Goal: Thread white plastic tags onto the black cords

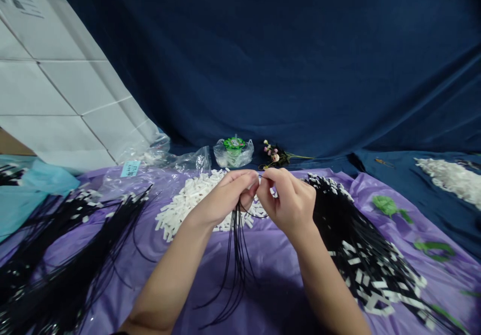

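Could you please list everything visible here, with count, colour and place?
panels: several, white, upper left
backdrop cloth: one, dark blue, back
plastic sheet: one, purple, foreground
short pieces: many, white, heaped centre
cord bundles: at least three, black, left and right
loose cords: several, black, hanging at centre
clear bags: at least two, colourless, back
apparent spool: one, green, back centre
flower sprig: one, pink and cream, back centre
label: one, light blue, back left
leafy pieces: several, green, right
second heap: one, white, far right
sheeting: some, light blue, left edge
left hand: one, bare, holding the loose cords
right hand: one, bare, pinching one of them
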Demonstrator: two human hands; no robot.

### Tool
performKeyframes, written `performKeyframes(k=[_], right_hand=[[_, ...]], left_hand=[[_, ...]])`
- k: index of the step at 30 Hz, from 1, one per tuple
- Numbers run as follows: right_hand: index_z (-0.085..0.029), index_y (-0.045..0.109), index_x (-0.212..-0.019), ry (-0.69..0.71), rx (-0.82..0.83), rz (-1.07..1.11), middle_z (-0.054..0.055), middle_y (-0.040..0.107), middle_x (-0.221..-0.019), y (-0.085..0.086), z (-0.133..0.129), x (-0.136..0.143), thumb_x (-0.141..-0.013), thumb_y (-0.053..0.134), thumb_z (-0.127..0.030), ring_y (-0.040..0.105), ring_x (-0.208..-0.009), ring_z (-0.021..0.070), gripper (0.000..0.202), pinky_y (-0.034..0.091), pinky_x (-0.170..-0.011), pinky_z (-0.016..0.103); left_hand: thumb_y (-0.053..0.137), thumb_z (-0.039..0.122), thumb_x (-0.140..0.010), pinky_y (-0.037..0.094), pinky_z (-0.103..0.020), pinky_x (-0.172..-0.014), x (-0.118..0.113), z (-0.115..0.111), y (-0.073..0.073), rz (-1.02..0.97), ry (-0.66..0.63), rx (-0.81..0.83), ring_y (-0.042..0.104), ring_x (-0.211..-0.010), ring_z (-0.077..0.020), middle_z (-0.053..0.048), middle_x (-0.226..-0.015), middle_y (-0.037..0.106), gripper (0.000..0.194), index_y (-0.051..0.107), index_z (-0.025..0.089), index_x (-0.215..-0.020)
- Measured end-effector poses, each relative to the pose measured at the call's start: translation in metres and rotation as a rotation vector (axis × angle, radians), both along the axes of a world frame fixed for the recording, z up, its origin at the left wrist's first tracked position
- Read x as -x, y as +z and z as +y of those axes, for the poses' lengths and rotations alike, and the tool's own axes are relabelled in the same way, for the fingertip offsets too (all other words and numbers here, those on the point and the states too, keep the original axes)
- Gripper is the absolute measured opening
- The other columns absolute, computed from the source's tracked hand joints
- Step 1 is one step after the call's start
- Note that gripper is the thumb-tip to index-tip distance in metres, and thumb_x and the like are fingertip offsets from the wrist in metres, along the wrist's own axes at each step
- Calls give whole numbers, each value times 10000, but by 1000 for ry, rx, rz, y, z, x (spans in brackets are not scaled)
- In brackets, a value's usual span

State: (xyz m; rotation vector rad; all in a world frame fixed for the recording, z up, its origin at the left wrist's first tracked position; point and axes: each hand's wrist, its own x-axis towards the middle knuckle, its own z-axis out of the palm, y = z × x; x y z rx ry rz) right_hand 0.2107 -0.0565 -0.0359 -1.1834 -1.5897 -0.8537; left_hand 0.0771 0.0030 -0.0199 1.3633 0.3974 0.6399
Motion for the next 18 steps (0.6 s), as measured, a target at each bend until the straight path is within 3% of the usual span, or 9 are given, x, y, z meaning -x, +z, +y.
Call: performKeyframes(k=[7, 13, 16, 18], right_hand=[[-173, 576, -831, 178, 17, 167, -32, 558, -620, 0, -4, 5, -868, 551, -86, 454, -512, 62, 98, 380, -515, 186], [-179, 595, -845, 249, 48, 198, -16, 612, -648, 0, -5, 5, -879, 544, -100, 512, -534, 68, 100, 415, -531, 185], [-182, 615, -869, 229, 97, 203, -10, 632, -671, 2, -3, 1, -882, 546, -109, 534, -555, 79, 101, 437, -563, 200], [-181, 631, -933, 149, 100, 186, 34, 687, -805, 4, -4, -1, -877, 581, -137, 608, -698, 130, 88, 487, -690, 255]], left_hand=[[458, 351, -928, 292, -188, -447, 2, -6, 5, -22, -20, -83, 301, -439, -57, 62, -475, 346, 358, 416, 173, -621], [445, 388, -921, 281, -213, -458, 4, -10, 7, 16, -19, -112, 313, -455, -72, 53, -502, 351, 346, 403, 185, -643], [452, 409, -926, 288, -215, -469, 5, -6, 6, 50, 18, -116, 321, -463, -75, 47, -501, 362, 364, 431, 178, -647], [471, 427, -923, 284, -209, -479, 6, -2, 5, 97, 109, -100, 343, -483, -77, 42, -511, 378, 365, 459, 170, -663]])
